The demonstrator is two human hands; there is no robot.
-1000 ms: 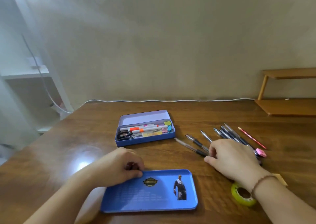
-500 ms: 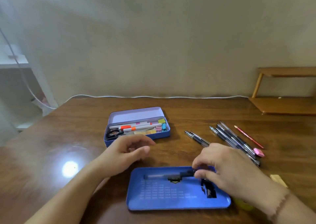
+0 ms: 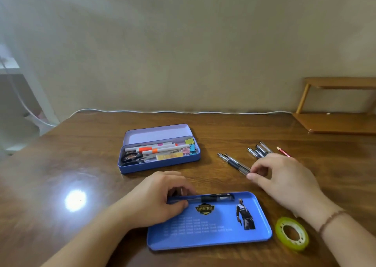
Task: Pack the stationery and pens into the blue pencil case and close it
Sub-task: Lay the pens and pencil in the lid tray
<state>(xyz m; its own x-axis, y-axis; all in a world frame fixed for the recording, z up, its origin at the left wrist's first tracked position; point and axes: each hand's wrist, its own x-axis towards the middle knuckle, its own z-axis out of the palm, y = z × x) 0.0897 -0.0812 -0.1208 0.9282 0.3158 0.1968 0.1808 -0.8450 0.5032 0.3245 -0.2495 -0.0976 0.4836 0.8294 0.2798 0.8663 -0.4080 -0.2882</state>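
On the glossy wooden desk our open blue tin case holds markers, clips and scissors. Our left hand grips a black pen in the flat blue tray; our right hand pinches a clear pen.

Open blue pencil case holding markers and clips, near loose pens; one black pen lying across detached blue tray.
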